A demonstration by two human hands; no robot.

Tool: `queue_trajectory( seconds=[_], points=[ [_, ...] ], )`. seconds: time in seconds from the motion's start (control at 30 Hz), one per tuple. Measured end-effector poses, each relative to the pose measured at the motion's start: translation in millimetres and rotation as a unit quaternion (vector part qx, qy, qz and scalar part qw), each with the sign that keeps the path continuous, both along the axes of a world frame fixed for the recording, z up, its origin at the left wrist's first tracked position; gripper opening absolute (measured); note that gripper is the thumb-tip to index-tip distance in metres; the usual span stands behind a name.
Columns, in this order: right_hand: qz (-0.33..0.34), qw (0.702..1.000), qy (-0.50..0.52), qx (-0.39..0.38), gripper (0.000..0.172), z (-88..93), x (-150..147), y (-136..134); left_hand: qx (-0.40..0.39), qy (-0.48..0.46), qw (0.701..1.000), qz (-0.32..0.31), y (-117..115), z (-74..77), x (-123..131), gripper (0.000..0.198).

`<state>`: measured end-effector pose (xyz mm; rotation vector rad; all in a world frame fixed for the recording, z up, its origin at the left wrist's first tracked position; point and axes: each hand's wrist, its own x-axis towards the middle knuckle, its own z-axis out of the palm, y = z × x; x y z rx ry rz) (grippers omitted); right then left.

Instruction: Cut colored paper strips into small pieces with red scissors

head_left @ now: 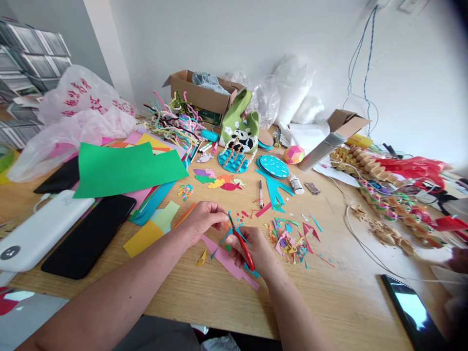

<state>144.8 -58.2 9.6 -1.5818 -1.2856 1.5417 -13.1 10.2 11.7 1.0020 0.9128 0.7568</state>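
Note:
My right hand [258, 246] grips red-handled scissors [244, 249], their blades pointing up and away from me. Just left of the blade tips, my left hand [204, 219] is closed in a pinch. What lies between its fingertips is too small to make out. Under and around both hands are a pink paper strip [223, 258], small red paper dots [243, 214] and a yellow scrap [201, 258]. Beyond them lie several colored paper fish [221, 183] and a little heap of tiny paper bits [185, 192].
Paper scraps [288, 239] are piled right of my hands. Green sheets [127, 168], a black phone [87, 236] and a white power bank [44, 229] lie left. Farther back stand a green panda bag [239, 126] and a grey bottle [321, 151]. Another person's hand [458, 261] shows far right.

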Motion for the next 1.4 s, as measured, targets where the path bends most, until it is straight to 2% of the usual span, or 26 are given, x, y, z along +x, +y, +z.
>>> queue_trajectory(
  seconds=[0.3, 0.43, 0.5, 0.57, 0.63, 0.73, 0.9, 1.03, 1.23, 1.4],
  points=[
    [-0.049, 0.988, -0.128, 0.065, 0.048, 5.7, 0.3, 0.6, 0.028, 0.008, 1.000, -0.005, 0.9, 2.1, -1.0, 0.012],
    [-0.128, 0.975, -0.157, 0.090, 0.049, 14.9, 15.1, 4.5, 0.120, 0.120, 0.985, 0.026, 4.9, -0.6, -1.7, 0.009],
    [-0.175, 0.966, -0.161, 0.101, 0.050, 20.5, 23.1, 5.8, 0.213, 0.197, 0.956, 0.038, 6.6, -4.0, -0.8, 0.003],
    [-0.206, 0.958, -0.167, 0.110, 0.051, 25.3, 29.3, 6.6, 0.318, 0.266, 0.908, 0.054, 7.2, -8.7, 0.7, 0.008],
    [-0.227, 0.950, -0.176, 0.123, 0.052, 28.1, 33.7, 7.1, 0.386, 0.319, 0.863, 0.062, 7.1, -14.5, 2.2, 0.011],
    [-0.249, 0.938, -0.195, 0.141, 0.054, 28.8, 37.3, 7.4, 0.439, 0.355, 0.824, 0.048, 7.5, -24.4, 2.8, 0.012],
    [-0.253, 0.936, -0.193, 0.150, 0.055, 29.8, 37.8, 6.5, 0.484, 0.390, 0.783, 0.027, 11.4, -35.9, 1.0, 0.013],
    [-0.259, 0.936, -0.189, 0.148, 0.054, 32.4, 36.2, 6.2, 0.492, 0.405, 0.771, 0.016, 14.4, -37.4, -0.1, 0.017],
    [-0.261, 0.936, -0.179, 0.152, 0.054, 32.5, 37.0, 7.4, 0.473, 0.402, 0.784, 0.018, 17.5, -35.6, -1.5, 0.021],
    [-0.266, 0.935, -0.168, 0.161, 0.054, 35.2, 42.4, 7.3, 0.475, 0.405, 0.781, 0.019, 19.4, -35.6, -2.9, 0.020]
  ],
)
